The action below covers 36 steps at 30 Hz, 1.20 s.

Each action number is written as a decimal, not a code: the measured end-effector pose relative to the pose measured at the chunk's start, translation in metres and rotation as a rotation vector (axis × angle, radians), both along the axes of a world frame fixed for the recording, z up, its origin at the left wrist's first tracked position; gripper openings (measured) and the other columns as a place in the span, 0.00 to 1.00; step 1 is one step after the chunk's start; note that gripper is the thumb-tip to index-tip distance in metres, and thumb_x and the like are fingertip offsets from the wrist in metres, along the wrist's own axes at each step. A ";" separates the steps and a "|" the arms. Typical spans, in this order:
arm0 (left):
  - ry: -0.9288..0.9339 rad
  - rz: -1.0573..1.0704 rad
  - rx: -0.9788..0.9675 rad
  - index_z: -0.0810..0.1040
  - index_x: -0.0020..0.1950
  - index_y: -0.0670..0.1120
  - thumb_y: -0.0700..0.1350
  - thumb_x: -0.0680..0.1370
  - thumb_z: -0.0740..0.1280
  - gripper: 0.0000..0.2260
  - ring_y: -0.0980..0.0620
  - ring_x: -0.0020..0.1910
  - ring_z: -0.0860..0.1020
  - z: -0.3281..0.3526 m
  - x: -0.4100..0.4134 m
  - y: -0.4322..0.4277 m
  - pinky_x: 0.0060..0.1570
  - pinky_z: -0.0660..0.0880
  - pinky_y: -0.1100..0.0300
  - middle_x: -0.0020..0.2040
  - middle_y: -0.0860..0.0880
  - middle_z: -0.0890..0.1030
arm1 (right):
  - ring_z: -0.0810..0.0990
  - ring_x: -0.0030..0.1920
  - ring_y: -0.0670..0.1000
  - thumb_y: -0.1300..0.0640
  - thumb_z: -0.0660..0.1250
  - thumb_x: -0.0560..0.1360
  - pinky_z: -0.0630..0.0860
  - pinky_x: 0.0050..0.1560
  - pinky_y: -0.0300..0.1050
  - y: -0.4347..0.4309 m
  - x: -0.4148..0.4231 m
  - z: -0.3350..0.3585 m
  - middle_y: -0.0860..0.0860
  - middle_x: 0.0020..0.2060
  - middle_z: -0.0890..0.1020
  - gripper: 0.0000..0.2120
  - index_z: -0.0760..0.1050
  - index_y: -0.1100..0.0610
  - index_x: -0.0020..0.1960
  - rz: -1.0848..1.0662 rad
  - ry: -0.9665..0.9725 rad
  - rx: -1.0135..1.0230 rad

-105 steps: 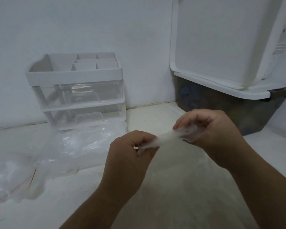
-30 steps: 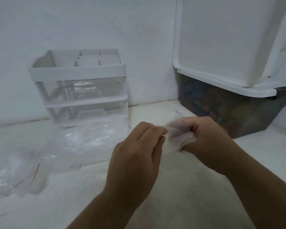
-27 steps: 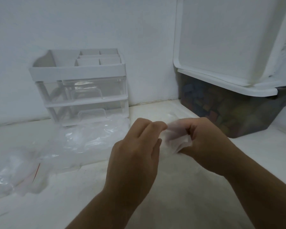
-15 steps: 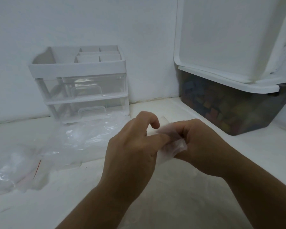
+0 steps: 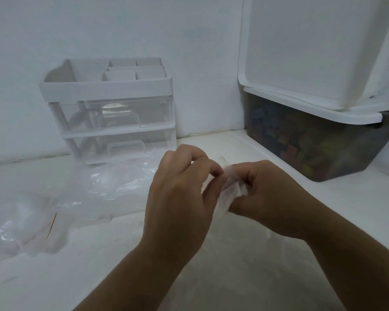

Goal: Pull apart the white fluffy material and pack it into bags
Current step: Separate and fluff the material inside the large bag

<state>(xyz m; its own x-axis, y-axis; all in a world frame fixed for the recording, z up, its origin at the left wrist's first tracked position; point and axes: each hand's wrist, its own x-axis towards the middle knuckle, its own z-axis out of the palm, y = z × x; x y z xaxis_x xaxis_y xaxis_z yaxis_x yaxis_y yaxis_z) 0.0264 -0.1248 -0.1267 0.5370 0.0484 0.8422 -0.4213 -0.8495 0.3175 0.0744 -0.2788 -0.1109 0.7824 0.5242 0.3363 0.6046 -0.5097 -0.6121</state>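
Both hands meet in the middle of the view, above the white surface. My right hand grips a small clear bag that looks filled with white fluffy material, its fingers curled round it. My left hand pinches the bag's upper edge between thumb and fingertips. Much of the bag is hidden behind the two hands. A pile of clear plastic bags lies on the surface to the left, and more crumpled clear bags with a thin red strip lie at the far left.
A clear two-drawer organiser with a white divided top stands against the back wall. At the right sits a dark translucent bin of coloured pieces, its white lid propped up. A white wall closes off the back.
3.5 s ago both hands stretched a strand of white material between them. Since then the hands have come together on the small bag, and my left fingers have shifted to pinch its top edge.
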 end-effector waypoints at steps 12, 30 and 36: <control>0.021 -0.130 -0.192 0.73 0.61 0.52 0.50 0.80 0.62 0.11 0.57 0.45 0.76 0.003 -0.003 0.001 0.46 0.73 0.70 0.48 0.58 0.78 | 0.80 0.39 0.38 0.54 0.75 0.71 0.73 0.45 0.21 0.002 -0.004 0.002 0.32 0.36 0.76 0.08 0.79 0.46 0.47 -0.058 -0.013 -0.004; 0.357 -0.220 -0.556 0.78 0.61 0.54 0.58 0.78 0.66 0.15 0.63 0.48 0.79 0.012 0.001 0.016 0.43 0.74 0.72 0.47 0.58 0.82 | 0.85 0.33 0.51 0.63 0.69 0.77 0.81 0.37 0.40 -0.013 -0.002 0.013 0.53 0.34 0.86 0.07 0.84 0.59 0.41 -0.080 0.266 0.330; 0.679 -0.378 -0.653 0.67 0.72 0.63 0.73 0.56 0.72 0.46 0.56 0.56 0.81 0.014 0.001 0.031 0.51 0.81 0.59 0.61 0.58 0.79 | 0.83 0.33 0.57 0.65 0.69 0.74 0.81 0.33 0.49 -0.026 0.004 0.021 0.61 0.34 0.84 0.06 0.83 0.63 0.40 -0.152 0.490 0.648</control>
